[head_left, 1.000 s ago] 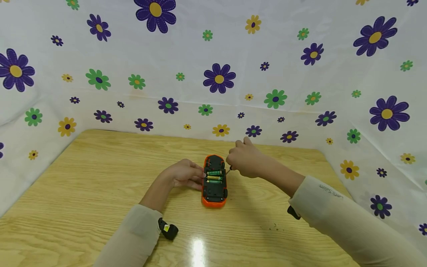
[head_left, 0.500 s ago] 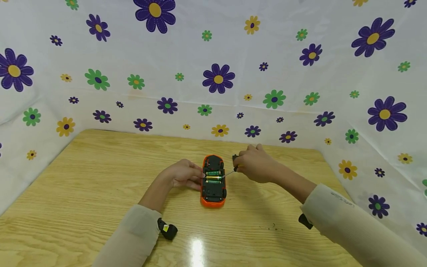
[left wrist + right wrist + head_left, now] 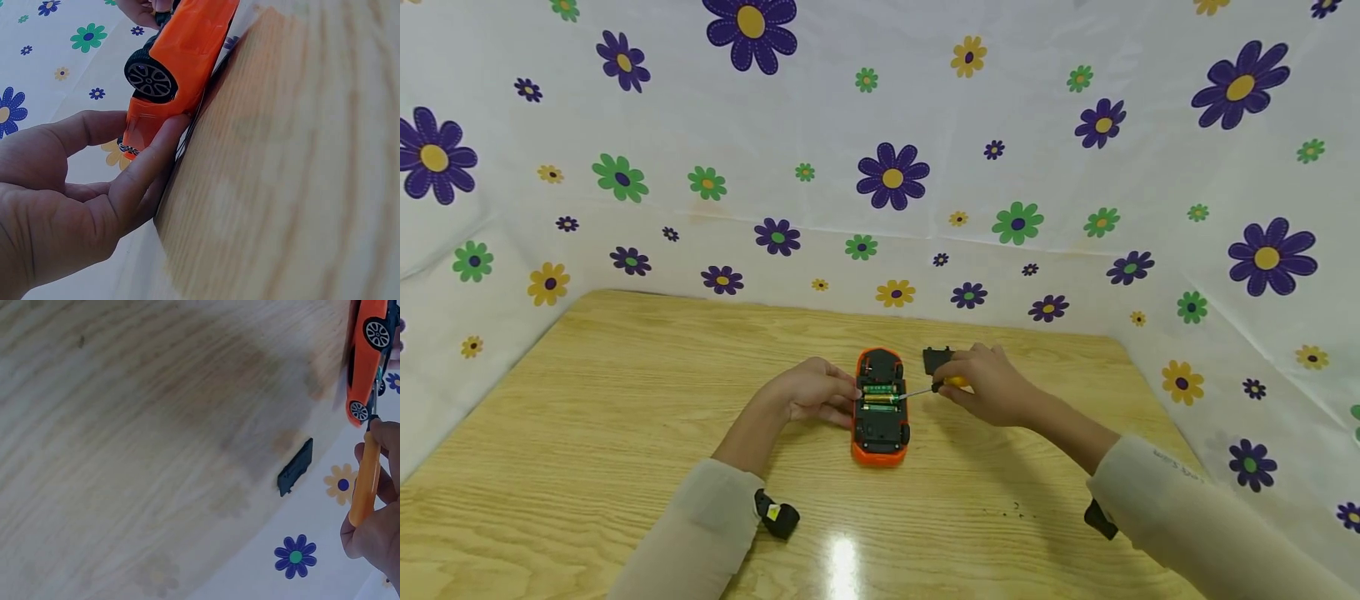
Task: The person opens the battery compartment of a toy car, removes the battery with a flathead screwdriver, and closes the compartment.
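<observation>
An orange toy car [image 3: 880, 457] lies upside down on the table, black underside up. Three green-and-gold batteries [image 3: 880, 399] sit side by side in its uncovered battery compartment. My left hand [image 3: 808, 392] holds the car's left side; in the left wrist view, its thumb and fingers [image 3: 150, 156] grip the orange body by a wheel. In my right hand [image 3: 992, 385] is a screwdriver [image 3: 366, 481] with a yellow handle. Its thin shaft points left, the tip at the right end of the middle battery. Beyond that hand lies a black battery cover [image 3: 937, 360], partly hidden.
The wooden table [image 3: 625, 417] meets a white flowered cloth [image 3: 820, 200] at the back and sides. Several tiny dark bits [image 3: 1017, 507], too small to identify, lie at the front right.
My right hand has moved right and toward me with the screwdriver, whose tip now reaches the middle battery. The black cover has come into view behind it. My left hand stays on the car.
</observation>
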`<control>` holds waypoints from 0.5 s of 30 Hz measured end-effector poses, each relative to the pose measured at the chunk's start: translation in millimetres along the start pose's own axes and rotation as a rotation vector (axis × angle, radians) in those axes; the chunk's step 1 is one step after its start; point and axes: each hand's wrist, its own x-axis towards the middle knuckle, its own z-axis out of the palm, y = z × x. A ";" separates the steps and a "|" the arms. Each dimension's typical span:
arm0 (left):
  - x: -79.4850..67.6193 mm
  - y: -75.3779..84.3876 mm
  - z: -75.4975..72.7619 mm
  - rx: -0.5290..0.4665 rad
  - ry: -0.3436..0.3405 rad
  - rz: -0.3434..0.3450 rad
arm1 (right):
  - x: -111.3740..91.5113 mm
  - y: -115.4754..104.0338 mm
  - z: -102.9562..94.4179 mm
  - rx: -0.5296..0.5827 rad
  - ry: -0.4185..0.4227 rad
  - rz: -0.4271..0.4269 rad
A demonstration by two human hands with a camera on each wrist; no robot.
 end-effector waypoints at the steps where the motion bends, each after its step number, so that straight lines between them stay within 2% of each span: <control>1: -0.1 0.2 0.0 -0.001 0.001 -0.001 | -1.0 1.3 1.9 0.017 0.007 -0.002; 7: -0.6 0.8 -0.3 -0.001 0.004 -0.001 | -4.4 8.5 10.5 0.111 0.039 -0.018; 15: -0.2 -0.2 -0.2 -0.019 0.002 -0.003 | -7.4 13.2 17.5 0.215 0.041 -0.017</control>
